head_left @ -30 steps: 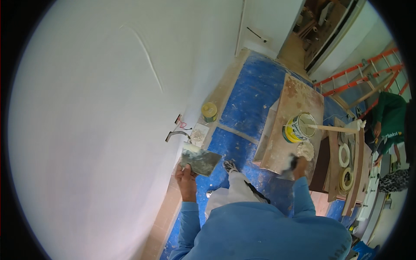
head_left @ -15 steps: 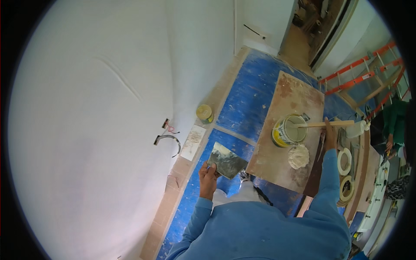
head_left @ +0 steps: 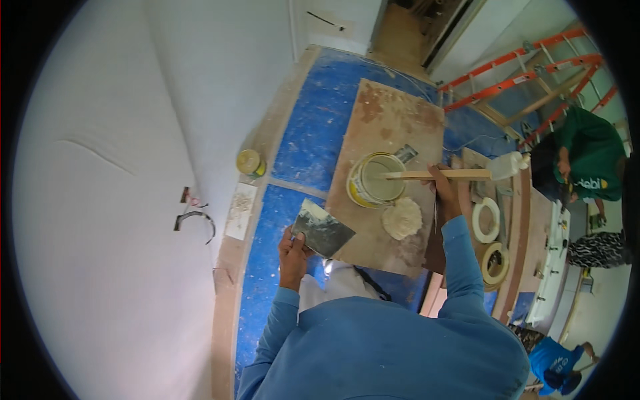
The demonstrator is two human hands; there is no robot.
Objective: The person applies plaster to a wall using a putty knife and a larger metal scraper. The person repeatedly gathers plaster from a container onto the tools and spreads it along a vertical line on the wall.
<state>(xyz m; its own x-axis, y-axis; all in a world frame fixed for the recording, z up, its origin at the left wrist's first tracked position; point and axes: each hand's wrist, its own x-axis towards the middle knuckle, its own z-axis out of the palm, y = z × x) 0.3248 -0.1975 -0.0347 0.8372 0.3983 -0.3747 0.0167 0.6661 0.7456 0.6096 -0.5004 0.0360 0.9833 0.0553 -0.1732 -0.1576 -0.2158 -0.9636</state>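
Note:
My left hand grips a square metal plate smeared with pale and dark residue, held beside the near-left edge of a stained board. On the board stand a white-and-yellow bucket, with a scraper at its far rim, and a cream-coloured lumpy mound. My right hand is closed on a wooden stick that reaches from inside the bucket toward a translucent container.
A white wall with exposed wires, a yellow can and blue-covered floor lie left. Right are tape rolls, orange ladders, a person in green and another in blue.
My right hand has moved up from beside the mound, where it held a dark tool, to the stick. My left hand has carried the plate nearer the board, and the view has shifted.

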